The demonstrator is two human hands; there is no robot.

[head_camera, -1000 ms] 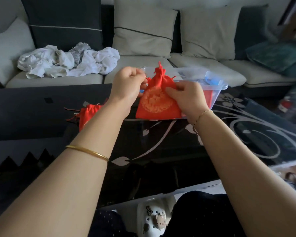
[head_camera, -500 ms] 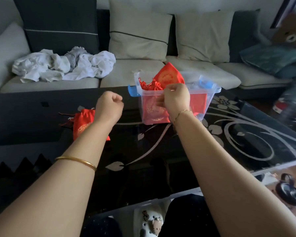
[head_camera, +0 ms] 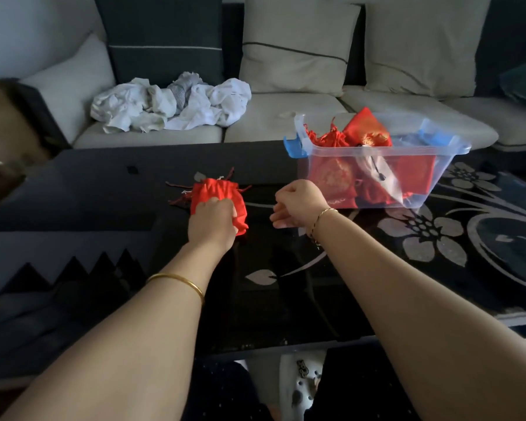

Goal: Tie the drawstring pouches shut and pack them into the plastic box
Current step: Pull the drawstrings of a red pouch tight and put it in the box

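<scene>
A red drawstring pouch (head_camera: pixel 217 192) lies on the black glass table (head_camera: pixel 362 284), its dark red cords spread out behind it. My left hand (head_camera: pixel 211 221) rests on the pouch's near end with the fingers closed into its cloth. My right hand (head_camera: pixel 298 203) hovers just right of the pouch, loosely curled and holding nothing. The clear plastic box (head_camera: pixel 413 156) with blue latches stands at the back right of the table. Several red pouches (head_camera: pixel 365 132) are inside it.
A grey sofa (head_camera: pixel 286 123) runs behind the table, with a heap of white cloth (head_camera: pixel 170 104) on its seat. The table carries a silver flower pattern (head_camera: pixel 431 235) on the right. A brown box (head_camera: pixel 3 132) is at the far left.
My right hand let go of the pouch in the box and drew back to the left. My left hand moved onto the loose pouch on the table and gripped it.
</scene>
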